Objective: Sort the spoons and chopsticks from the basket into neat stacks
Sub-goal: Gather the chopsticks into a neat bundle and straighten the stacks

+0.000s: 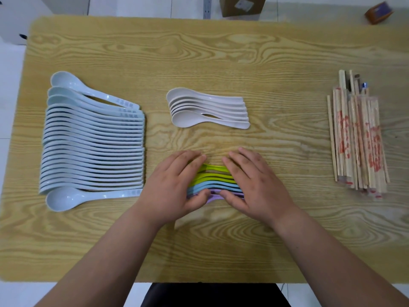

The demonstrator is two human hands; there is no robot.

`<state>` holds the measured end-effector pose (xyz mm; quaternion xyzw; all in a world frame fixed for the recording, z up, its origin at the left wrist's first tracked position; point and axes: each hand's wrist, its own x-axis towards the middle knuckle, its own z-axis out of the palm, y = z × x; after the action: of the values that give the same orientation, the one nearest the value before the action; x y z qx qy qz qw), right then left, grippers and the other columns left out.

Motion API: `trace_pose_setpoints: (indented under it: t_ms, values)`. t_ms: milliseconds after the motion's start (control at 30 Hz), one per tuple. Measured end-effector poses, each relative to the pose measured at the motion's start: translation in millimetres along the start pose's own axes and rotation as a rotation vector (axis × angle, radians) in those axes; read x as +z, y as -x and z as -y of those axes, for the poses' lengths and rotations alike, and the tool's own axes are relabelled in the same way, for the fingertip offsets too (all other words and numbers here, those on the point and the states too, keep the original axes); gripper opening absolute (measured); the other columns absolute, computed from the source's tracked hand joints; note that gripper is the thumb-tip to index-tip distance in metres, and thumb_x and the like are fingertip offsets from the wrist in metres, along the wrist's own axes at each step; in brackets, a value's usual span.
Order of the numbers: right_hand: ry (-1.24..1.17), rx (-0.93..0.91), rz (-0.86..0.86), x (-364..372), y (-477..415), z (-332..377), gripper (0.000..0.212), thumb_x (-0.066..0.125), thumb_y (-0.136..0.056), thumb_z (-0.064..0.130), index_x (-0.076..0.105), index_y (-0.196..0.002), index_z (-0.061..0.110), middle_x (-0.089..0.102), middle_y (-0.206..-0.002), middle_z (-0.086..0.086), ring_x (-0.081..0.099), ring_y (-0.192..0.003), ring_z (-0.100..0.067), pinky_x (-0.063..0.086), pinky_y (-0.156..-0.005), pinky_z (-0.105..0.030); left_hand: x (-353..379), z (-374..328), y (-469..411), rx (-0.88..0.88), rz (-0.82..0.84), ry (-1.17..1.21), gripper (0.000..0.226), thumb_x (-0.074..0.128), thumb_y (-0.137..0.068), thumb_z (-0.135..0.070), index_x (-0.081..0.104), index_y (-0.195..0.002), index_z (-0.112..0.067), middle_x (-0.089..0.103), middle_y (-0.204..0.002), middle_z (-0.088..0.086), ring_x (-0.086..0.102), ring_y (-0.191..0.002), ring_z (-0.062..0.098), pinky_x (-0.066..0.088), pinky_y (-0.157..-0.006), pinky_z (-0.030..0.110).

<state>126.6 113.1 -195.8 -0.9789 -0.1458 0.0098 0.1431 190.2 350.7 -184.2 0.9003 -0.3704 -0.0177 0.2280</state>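
Hands: left hand (pixel 174 180) and right hand (pixel 254 185) pressed on coloured spoons (pixel 215 181), squaring them near worktop (pixel 221 52) front | Risk: uneven squeeze could fan handles, slide nested bowls apart.

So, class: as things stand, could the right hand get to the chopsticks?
Probably yes. The right hand lies on the coloured spoons, and only bare table shows between it and the chopsticks.

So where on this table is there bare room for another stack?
Free: the far strip of table beyond all piles, and the gap between the white spoons and the chopsticks. Crowded: the left hand and right hand covering the coloured spoons, beside the pale blue spoons.
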Motion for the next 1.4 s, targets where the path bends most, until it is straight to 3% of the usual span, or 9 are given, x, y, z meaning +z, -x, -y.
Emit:
trace_pose_setpoints:
  t_ms: [267,400,500,600,667,800,967,1133,1400]
  values:
    - [-0.030,-0.014,-0.020,-1.7,-4.0,-1.8,0.066,0.049,-0.097,0.057,0.056,-0.141,0.008,0.054,-0.143,-0.012,0.041,-0.142,-0.032,0.034,-0.114,-0.052,-0.7,0.9,-0.8,-0.042,-0.018,0.039,0.064,0.052,-0.094,-0.054,0.061,-0.133,-0.005,0.061,-0.133,0.011,0.054,-0.127,0.033,0.039,-0.112,0.043]
    - [-0.069,-0.036,-0.189,-9.9,-26.6,-11.7,0.059,0.049,-0.101,0.049,0.060,-0.135,0.002,0.056,-0.139,-0.019,0.047,-0.136,-0.037,0.036,-0.115,-0.049,-15.0,8.0,-19.4,-0.163,-0.205,0.042,0.055,0.056,-0.093,-0.044,0.063,-0.129,-0.004,0.062,-0.120,0.015,0.055,-0.114,0.032,0.040,-0.106,0.038]
    - [-0.071,-0.015,-0.274,-14.8,-62.2,-29.1,0.061,0.056,-0.098,0.044,0.055,-0.139,0.000,0.052,-0.143,-0.021,0.044,-0.139,-0.039,0.034,-0.117,-0.048,-20.6,27.6,-48.8,-0.275,-0.319,0.025,0.068,0.065,-0.085,-0.040,0.053,-0.138,0.000,0.054,-0.132,0.021,0.048,-0.124,0.033,0.037,-0.111,0.041]
    - [0.023,0.001,-0.204,-10.6,-103.0,-49.2,0.077,0.052,-0.094,0.056,0.044,-0.148,0.002,0.043,-0.152,-0.021,0.035,-0.144,-0.041,0.029,-0.120,-0.050,-13.7,52.9,-79.5,-0.304,-0.201,0.007,0.092,0.064,-0.080,-0.050,0.036,-0.151,0.001,0.039,-0.149,0.026,0.037,-0.138,0.038,0.030,-0.117,0.044]
    - [0.045,0.007,-0.106,-7.5,-124.5,-60.0,0.085,0.047,-0.091,0.063,0.038,-0.152,0.004,0.040,-0.155,-0.019,0.031,-0.147,-0.039,0.028,-0.120,-0.052,-9.0,66.7,-95.1,-0.286,-0.098,-0.001,0.097,0.061,-0.076,-0.054,0.034,-0.152,0.000,0.039,-0.150,0.026,0.037,-0.138,0.039,0.032,-0.116,0.047]
    - [0.029,-0.094,-0.115,0.6,-141.9,-72.3,0.075,0.049,-0.092,0.057,0.050,-0.144,0.002,0.052,-0.146,-0.019,0.042,-0.141,-0.039,0.036,-0.115,-0.053,-5.3,78.0,-108.3,-0.220,-0.098,-0.051,0.078,0.060,-0.078,-0.050,0.051,-0.138,-0.002,0.051,-0.131,0.025,0.052,-0.118,0.042,0.044,-0.102,0.046]
    - [-0.022,-0.108,-0.176,13.1,-142.7,-69.4,0.060,0.052,-0.095,0.045,0.056,-0.133,-0.001,0.057,-0.139,-0.021,0.048,-0.136,-0.040,0.039,-0.111,-0.056,1.9,75.7,-111.7,-0.152,-0.190,-0.027,0.040,0.068,-0.081,-0.020,0.056,-0.113,0.001,0.054,-0.109,0.022,0.055,-0.098,0.039,0.047,-0.090,0.046]
    - [0.043,-0.110,-0.167,13.1,-141.5,-65.8,0.065,0.044,-0.099,0.049,0.050,-0.144,0.002,0.051,-0.148,-0.018,0.044,-0.140,-0.037,0.036,-0.114,-0.054,4.4,77.8,-114.7,-0.102,-0.131,-0.078,0.057,0.067,-0.085,-0.035,0.057,-0.131,-0.003,0.055,-0.114,0.021,0.055,-0.103,0.037,0.045,-0.096,0.044]
    - [0.088,-0.089,-0.191,15.0,-137.3,-61.9,0.066,0.041,-0.100,0.049,0.050,-0.144,0.001,0.051,-0.148,-0.018,0.044,-0.140,-0.035,0.033,-0.117,-0.052,4.5,80.0,-115.6,-0.098,-0.075,-0.009,0.051,0.057,-0.093,-0.038,0.062,-0.130,-0.003,0.063,-0.127,0.019,0.058,-0.121,0.035,0.044,-0.104,0.043]
